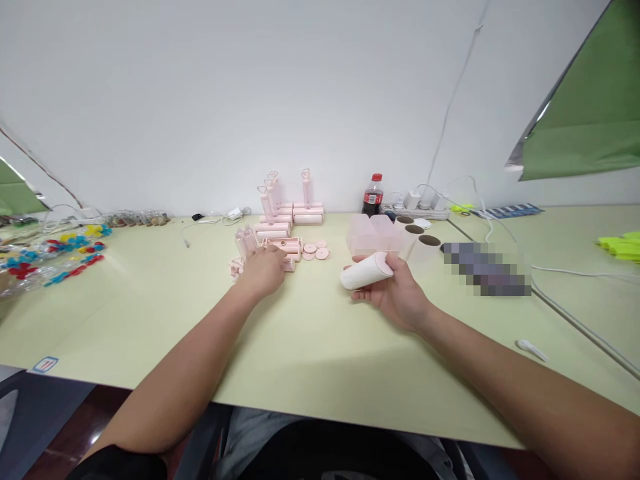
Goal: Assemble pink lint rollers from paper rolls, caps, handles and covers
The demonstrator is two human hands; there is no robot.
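My right hand (400, 293) is wrapped round a white roll (367, 272) with a pink end cap, tilted above the table. My left hand (263, 270) reaches over a group of pink plastic parts, its fingertips at a pink roller housing (290, 247); whether it grips anything is hidden. Beside those fingers stand pale pink handles (245, 241). Pink round discs (316, 251) lie just right of the housing. Behind, several pink lint rollers with upright heart-topped handles (307, 190) stand by the wall.
Translucent pink covers (373, 233) and white rolls (425, 250) stand right of centre. Behind them are a cola bottle (373, 195) and a power strip (415, 211). An earphone (531, 349) lies near the right front. Colourful wrapped items (55, 257) lie far left.
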